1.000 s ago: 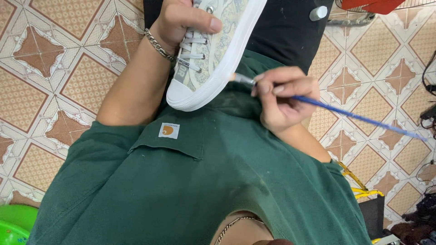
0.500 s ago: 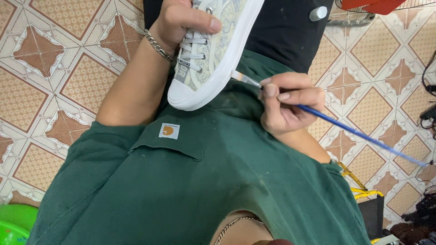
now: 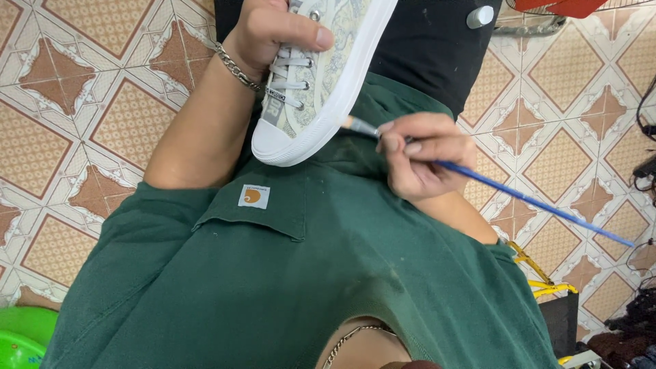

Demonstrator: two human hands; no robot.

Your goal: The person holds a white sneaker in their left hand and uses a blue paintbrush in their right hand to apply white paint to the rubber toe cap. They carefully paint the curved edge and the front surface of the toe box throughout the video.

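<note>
A view from a head-worn camera looks straight down a person's chest, covered by a dark green shirt [image 3: 294,287] with a small square patch on its pocket. The left hand [image 3: 277,31], with a chain bracelet [image 3: 236,68] at the wrist, is closed around the upper part of a white lace-up sneaker [image 3: 321,82], thumb lying across the laces. The shoe has a pale patterned upper and a thick white rubber sole, and it is held above the chest with its toe pointing back toward the wearer. The right hand [image 3: 420,157] pinches a thin paintbrush [image 3: 519,198] between thumb and fingers; its blue handle slants away down to the right, while the bristle end touches the white sole edge on the shoe's side. Beneath lies a floor of orange and cream patterned tiles [image 3: 75,116]. A bright green plastic tub [image 3: 24,338] shows at the lower left corner, and black trousers [image 3: 430,48] fill the top centre.
</note>
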